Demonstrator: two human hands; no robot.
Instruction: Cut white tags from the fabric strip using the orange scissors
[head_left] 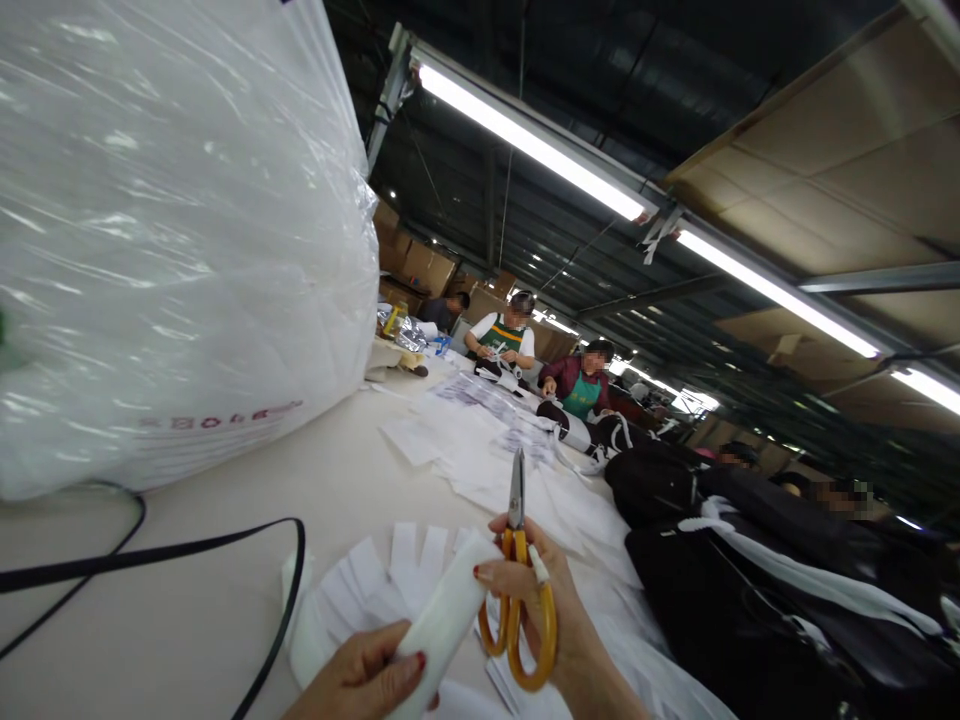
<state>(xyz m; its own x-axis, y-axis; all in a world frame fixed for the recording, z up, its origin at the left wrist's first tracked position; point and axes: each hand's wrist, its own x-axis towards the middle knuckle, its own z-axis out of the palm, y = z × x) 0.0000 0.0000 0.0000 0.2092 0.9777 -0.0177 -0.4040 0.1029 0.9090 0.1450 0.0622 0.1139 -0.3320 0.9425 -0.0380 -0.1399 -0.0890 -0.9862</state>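
Note:
My left hand, low at the frame's bottom, is closed around a folded white strip that slants up to the right. My right hand grips yellow-handled scissors, fingers through the loops, blades closed and pointing up. The thumb of my right hand touches the upper end of the white strip. Several cut white strips lie fanned on the table just behind my hands.
A big white plastic sack fills the left. A black strap loops over the pale table. White paper pieces spread beyond. Black bags pile at right. Other people work at the far end.

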